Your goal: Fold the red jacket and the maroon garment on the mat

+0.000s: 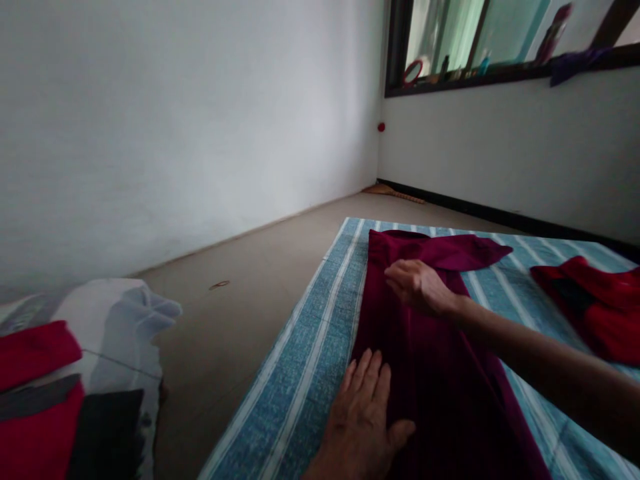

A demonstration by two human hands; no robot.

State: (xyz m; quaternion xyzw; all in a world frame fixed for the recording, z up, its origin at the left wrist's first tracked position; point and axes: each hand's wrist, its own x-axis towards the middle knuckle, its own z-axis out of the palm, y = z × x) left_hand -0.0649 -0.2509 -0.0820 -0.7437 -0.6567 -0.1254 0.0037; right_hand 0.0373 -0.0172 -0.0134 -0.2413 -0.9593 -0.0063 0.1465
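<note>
While the left hand [363,417] lies flat, fingers spread, pinning the maroon garment [425,360] near the mat's [300,347] left edge, the right hand [417,287], fingers together, presses its folded sleeve down.

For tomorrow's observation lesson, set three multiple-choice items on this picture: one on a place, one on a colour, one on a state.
1. Where does the maroon garment lie?
A. on the blue striped mat
B. on the window ledge
C. on the bare floor

2. What colour is the garment at the mat's far right edge?
A. green
B. red
C. white

3. How is the left hand placed?
A. clenched in a fist
B. lifted in the air
C. flat, palm down, on the maroon garment's edge

Answers:
1 A, the striped mat shows on both sides of the cloth.
2 B, it is bright red.
3 C, its fingers lie spread on the cloth, while the right hand rests further up.
</note>
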